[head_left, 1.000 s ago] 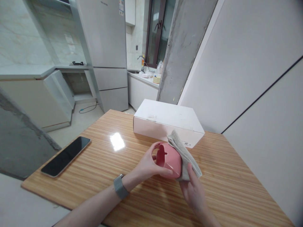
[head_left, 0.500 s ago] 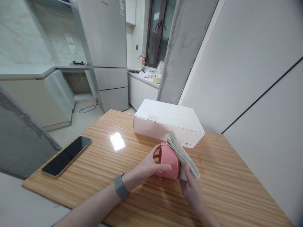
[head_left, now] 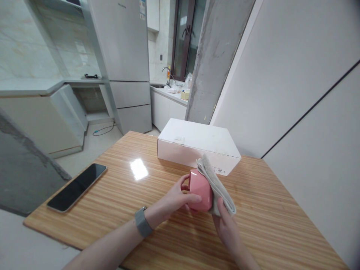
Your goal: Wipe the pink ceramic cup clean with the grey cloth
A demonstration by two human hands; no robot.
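A glossy pink cup [head_left: 201, 190] lies on its side in the grip of my left hand [head_left: 177, 195], its mouth turned toward that hand. The thumb rests along the cup's near wall, and the other fingers curl around the rim. My right hand [head_left: 225, 225] grasps a folded grey cloth [head_left: 216, 182], thumb on top. The cloth presses flat against the cup's base and hides it. Most of the right hand's fingers are out of sight behind the cloth.
Behind the cup stands a white cardboard box [head_left: 197, 140] on the wooden table [head_left: 270, 213]. A dark-screened phone [head_left: 77, 187] lies near the table's left edge. White wall panels [head_left: 303, 112] rise on the right. A fridge [head_left: 123, 56] and a sink counter are farther off.
The pink cup has turned slightly in my left hand, showing its wall differently. My right hand keeps the cloth against the base. The whole view has shifted a little.
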